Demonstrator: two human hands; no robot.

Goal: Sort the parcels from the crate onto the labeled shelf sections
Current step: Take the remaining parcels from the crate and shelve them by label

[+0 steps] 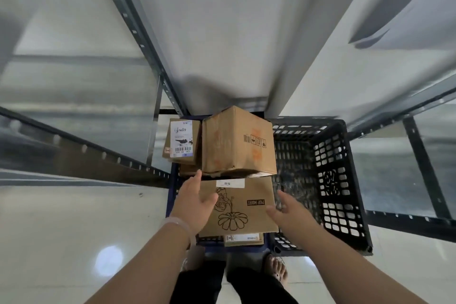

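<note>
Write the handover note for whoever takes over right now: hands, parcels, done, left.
Left hand: open, at the left edge of the Pop Mart box.
Right hand: open, by its right edge; neither grips yet.
Parcels: Pop Mart box, large brown box and small labelled box sit in the blue crate; black crate stands to its right.
Done: no parcel visible on the shelf.
Left: lift the Pop Mart box, shelve it, then the rest.

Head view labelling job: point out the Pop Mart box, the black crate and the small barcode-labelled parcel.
Pop Mart box (pixel 240 207), head view, printed top face at the flower drawing.
black crate (pixel 333 190), head view, perforated side wall.
small barcode-labelled parcel (pixel 181 142), head view, its white label.
</note>
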